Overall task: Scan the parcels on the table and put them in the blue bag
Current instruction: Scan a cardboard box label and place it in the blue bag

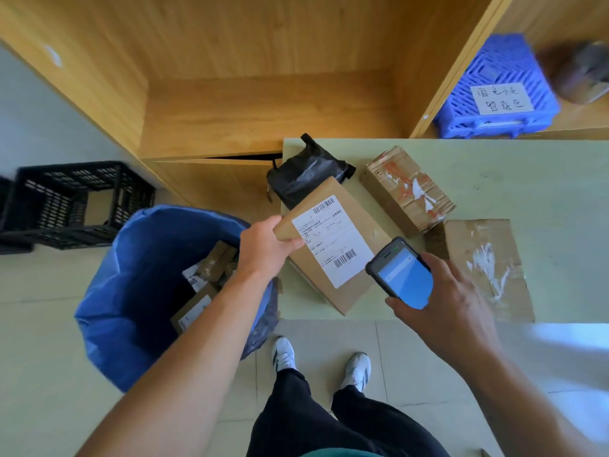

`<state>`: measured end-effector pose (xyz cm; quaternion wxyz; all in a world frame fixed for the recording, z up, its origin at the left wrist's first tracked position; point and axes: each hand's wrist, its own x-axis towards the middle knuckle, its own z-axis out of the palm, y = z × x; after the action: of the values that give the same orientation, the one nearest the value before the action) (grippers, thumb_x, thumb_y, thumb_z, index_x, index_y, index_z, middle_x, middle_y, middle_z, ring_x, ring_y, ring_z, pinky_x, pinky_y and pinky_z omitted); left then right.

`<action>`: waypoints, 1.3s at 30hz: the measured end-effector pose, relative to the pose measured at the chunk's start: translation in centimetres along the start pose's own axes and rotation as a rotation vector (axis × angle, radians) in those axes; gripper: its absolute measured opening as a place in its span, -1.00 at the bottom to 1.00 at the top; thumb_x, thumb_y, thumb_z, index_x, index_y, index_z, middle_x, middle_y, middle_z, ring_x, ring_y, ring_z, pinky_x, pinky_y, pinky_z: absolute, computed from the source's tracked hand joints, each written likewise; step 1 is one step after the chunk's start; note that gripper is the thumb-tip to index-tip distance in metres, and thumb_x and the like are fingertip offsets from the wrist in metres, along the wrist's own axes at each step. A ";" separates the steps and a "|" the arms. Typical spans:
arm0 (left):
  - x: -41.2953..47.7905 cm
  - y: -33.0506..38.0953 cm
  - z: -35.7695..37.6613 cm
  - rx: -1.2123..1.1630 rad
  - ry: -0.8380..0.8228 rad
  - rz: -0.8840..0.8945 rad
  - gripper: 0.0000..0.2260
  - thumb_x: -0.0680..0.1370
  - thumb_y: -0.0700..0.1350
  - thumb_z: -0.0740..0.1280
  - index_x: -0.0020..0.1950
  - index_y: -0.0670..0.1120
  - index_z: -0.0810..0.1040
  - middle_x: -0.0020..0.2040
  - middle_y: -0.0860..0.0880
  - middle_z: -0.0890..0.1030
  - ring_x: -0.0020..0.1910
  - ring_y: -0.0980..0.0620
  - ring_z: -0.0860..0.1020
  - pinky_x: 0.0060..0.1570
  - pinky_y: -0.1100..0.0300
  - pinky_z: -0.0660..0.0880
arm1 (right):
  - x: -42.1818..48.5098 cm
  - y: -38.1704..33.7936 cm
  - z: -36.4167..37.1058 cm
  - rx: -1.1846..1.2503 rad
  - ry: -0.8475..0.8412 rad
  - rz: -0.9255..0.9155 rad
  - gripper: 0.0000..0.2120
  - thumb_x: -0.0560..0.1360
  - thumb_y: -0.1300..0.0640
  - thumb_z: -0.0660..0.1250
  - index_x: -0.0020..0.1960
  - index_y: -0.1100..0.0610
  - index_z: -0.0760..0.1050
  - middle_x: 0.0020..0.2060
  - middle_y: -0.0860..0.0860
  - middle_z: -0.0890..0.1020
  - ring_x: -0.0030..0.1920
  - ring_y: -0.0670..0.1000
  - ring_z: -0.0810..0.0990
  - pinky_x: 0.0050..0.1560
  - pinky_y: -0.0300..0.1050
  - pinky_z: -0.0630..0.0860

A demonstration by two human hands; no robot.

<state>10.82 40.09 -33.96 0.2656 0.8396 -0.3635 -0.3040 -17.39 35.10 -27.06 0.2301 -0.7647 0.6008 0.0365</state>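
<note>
The left hand (263, 245) is gripping the labelled cardboard parcel (333, 242) by its far-left corner, with the fingers (291, 243) clenched around the cardboard edge. The parcel is lying tilted over the left edge of the worktop (527, 179), close to the near-left corner, with its white shipping label (329, 239) facing up and both barcodes showing. Whether its underside is touching the worktop cannot be determined.

The right hand (454, 298) is holding the handheld scanner (403, 275) just beside the parcel's right edge. Its fingers (431, 260) are wrapping around the device body, and the blue screen is facing up.

Three more parcels are lying on the worktop:
- A black plastic-wrapped parcel (303, 173) is sitting at the far-left corner, touching the labelled parcel's far end.
- A taped cardboard box (407, 189) is lying toward the far edge, to the right of the black parcel.
- A flat cardboard parcel (484, 258) with torn white label residue is lying along the near edge, partly behind the right hand.

The blue bag (131, 291) is standing open on the floor just beside the worktop's left edge, under the left forearm. Several cardboard parcels (211, 268) are lying inside it.

A black crate (75, 199) is standing on the floor beyond the bag. A blue crate (497, 90) with a handwritten paper sign is sitting on a wooden shelf (576, 120) behind the worktop's far edge.
</note>
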 end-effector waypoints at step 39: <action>-3.4 -12.1 -14.7 0.092 0.145 -0.053 0.01 0.43 0.29 0.50 0.68 0.14 -0.07 0.70 -0.04 0.04 0.66 -0.06 0.04 0.56 -0.13 0.20 | -3.2 -13.3 3.8 -0.032 0.021 -0.200 -0.19 0.33 -0.29 0.47 0.45 -0.02 0.29 0.23 -0.04 0.51 0.20 0.06 0.49 0.03 0.00 0.53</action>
<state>24.65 53.21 -31.03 0.2442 0.8801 -0.3345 -0.2321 -4.97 41.74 -25.26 0.2139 -0.8247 0.5233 0.0147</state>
